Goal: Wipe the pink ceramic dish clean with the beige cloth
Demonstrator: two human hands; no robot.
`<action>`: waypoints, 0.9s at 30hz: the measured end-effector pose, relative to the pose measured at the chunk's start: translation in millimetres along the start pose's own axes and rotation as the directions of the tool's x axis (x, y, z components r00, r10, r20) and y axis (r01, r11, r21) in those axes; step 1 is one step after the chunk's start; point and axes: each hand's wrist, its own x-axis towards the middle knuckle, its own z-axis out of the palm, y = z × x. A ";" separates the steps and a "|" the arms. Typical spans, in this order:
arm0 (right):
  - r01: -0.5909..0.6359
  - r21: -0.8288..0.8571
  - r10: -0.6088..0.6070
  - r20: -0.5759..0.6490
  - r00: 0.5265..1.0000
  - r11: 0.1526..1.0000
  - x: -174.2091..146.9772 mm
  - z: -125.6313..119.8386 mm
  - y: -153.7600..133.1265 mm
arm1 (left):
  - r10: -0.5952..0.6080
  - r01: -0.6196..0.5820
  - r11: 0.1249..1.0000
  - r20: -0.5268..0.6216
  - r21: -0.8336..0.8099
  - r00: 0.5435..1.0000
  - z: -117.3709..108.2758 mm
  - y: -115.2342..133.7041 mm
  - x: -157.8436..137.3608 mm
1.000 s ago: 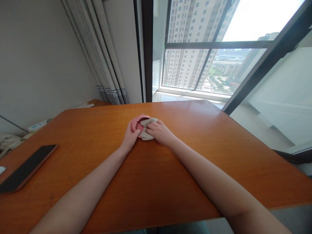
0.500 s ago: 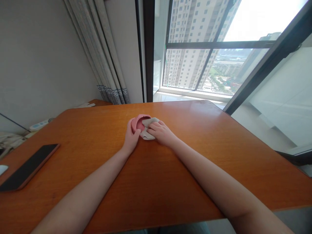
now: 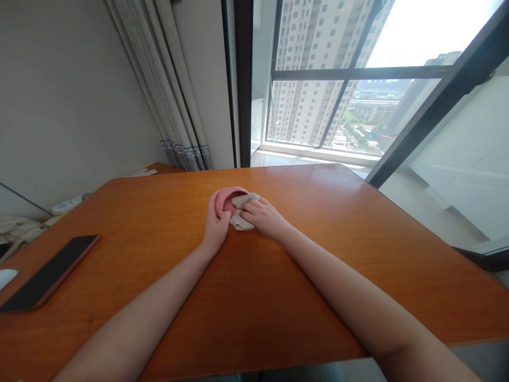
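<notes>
Pink bowl: it sits ahead of you, toward the far side of the wooden tabletop (image 3: 254,307), tilted so that its mouth turns partly toward you; the pink bowl (image 3: 228,206) is between your two hands. Whether its underside rests on the wood, you can't tell from here.
Left hand: your left hand (image 3: 215,229) is clamped on the bowl's near left side, thumb at the rim, fingers wrapped round the outer wall.
Right hand: your right hand (image 3: 265,217) has its fingers closed on the grey-white cloth (image 3: 242,224) at the bowl's right side. The two hands are close together, but each has its own grip.
Grey-white cloth: bunched under your fingers, one fold lying over the bowl's mouth and another hanging below the rim toward you.
Wiping so far: it looks under way, judging by the cloth pressed at the opening. How much of the inner wall you have covered does not show; no clear stain or wet patch can be made out.
Left to do: the cloth is not yet laid down and the bowl not yet released, so you seem partway through. The outer wall under your left palm is hidden, so its state can't be judged.
</notes>
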 end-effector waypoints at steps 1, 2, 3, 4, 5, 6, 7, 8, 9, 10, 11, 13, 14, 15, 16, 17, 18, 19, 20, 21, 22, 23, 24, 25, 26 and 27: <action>0.007 0.008 -0.007 0.020 1.000 1.000 -1.2 -0.1 3.4 | 0.003 -0.003 1.000 0.030 0.015 1.000 -0.4 -2.2 0.9; 0.004 0.011 -0.004 0.039 0.999 1.000 -2.4 0.4 5.6 | 0.005 -0.006 1.000 0.056 0.026 0.998 0.1 -4.1 0.9; -0.006 0.010 0.005 0.051 0.999 1.000 -3.3 1.4 6.2 | -0.002 0.000 1.000 0.069 0.031 0.998 1.3 -5.7 0.0; -0.020 0.006 0.020 0.053 0.998 1.000 -3.7 2.7 5.1 | -0.019 0.018 1.000 0.066 0.023 0.998 3.2 -6.9 -1.7; -0.039 0.002 0.039 0.044 0.998 0.999 -3.5 4.0 2.5 | -0.045 0.045 0.999 0.046 -0.005 0.998 5.6 -7.6 -3.9; -0.063 -0.002 0.063 0.026 0.998 0.998 -2.6 5.1 -1.1 | -0.074 0.075 0.996 0.020 -0.051 0.997 8.1 -8.0 -6.2; -0.089 -0.005 0.089 0.001 0.996 0.996 -1.3 5.9 -5.3 | -0.098 0.096 0.989 -0.005 -0.108 0.995 10.5 -8.2 -8.3; -0.115 -0.004 0.115 -0.023 0.993 0.993 0.3 6.3 -9.4 | -0.112 0.107 0.980 -0.024 -0.166 0.993 12.3 -8.3 -9.9; -0.134 0.000 0.134 -0.039 0.990 0.991 2.0 6.3 -12.8 | -0.117 0.107 0.971 -0.036 -0.213 0.992 13.3 -8.5 -10.7; -0.145 0.007 0.145 -0.043 0.988 0.989 3.4 6.1 -15.0 | -0.117 0.104 0.965 -0.041 -0.241 0.992 13.3 -8.7 -10.5; -0.144 0.016 0.145 -0.035 0.989 0.989 4.4 5.6 -15.8 | -0.119 0.105 0.963 -0.042 -0.248 0.992 12.2 -8.9 -9.4; -0.111 0.028 0.111 -0.002 0.994 0.993 4.8 4.4 -13.5 | -0.136 0.124 0.970 -0.040 -0.209 0.990 7.7 -8.7 -5.3; -0.094 0.026 0.093 0.011 0.996 0.995 4.2 3.9 -11.1 | -0.143 0.135 0.975 -0.031 -0.174 0.989 5.0 -8.0 -3.0; -0.085 0.017 0.084 0.016 0.996 0.996 3.4 3.5 -8.8 | -0.142 0.138 0.981 -0.020 -0.136 0.990 2.6 -6.9 -0.9; -0.084 0.004 0.084 0.012 0.996 0.996 2.6 3.2 -7.0 | -0.135 0.133 0.986 -0.009 -0.102 0.991 0.9 -5.3 0.6; -0.092 -0.010 0.092 0.003 0.996 0.996 1.8 3.2 -6.2 | -0.127 0.126 0.989 -0.008 -0.078 0.992 0.1 -3.4 1.1; -0.106 -0.025 0.106 -0.009 0.994 0.994 1.4 3.3 -6.6 | -0.124 0.123 0.990 -0.019 -0.071 0.992 0.4 -1.3 0.7; -0.119 -0.036 0.119 -0.021 0.993 0.992 1.3 3.6 -8.3 | -0.126 0.123 0.989 -0.040 -0.082 0.991 1.6 0.6 -0.7; -0.130 -0.043 0.129 -0.031 0.991 0.991 1.5 4.0 -11.0 | -0.130 0.123 0.987 -0.064 -0.106 0.989 3.4 2.2 -2.9; -0.138 -0.045 0.137 -0.039 0.990 0.989 2.1 4.5 -14.3 | -0.129 0.117 0.984 -0.084 -0.135 0.988 5.5 3.0 -5.3; -0.150 -0.044 0.148 -0.049 0.988 0.988 2.9 5.0 -17.8 | -0.119 0.103 0.982 -0.096 -0.161 0.988 7.5 3.0 -7.7; -0.160 -0.037 0.158 -0.059 0.986 0.986 3.8 5.4 -21.0 | -0.103 0.085 0.980 -0.096 -0.180 0.990 9.1 1.9 -9.6; -0.165 -0.027 0.163 -0.067 0.984 0.986 4.7 5.5 -23.5 | -0.085 0.066 0.979 -0.090 -0.192 0.992 9.9 -0.1 -10.7; -0.158 -0.014 0.157 -0.073 0.985 0.987 5.4 5.3 -24.8 | -0.074 0.056 0.978 -0.084 -0.200 0.994 9.8 -2.9 -10.7; -0.137 -0.001 0.136 -0.077 0.988 0.991 5.9 4.5 -24.8 | -0.077 0.059 0.977 -0.081 -0.207 0.994 9.0 -6.3 -9.8; -0.105 0.012 0.105 -0.079 0.991 0.994 6.2 3.1 -23.3 | -0.092 0.073 0.974 -0.077 -0.213 0.993 7.6 -9.6 -8.0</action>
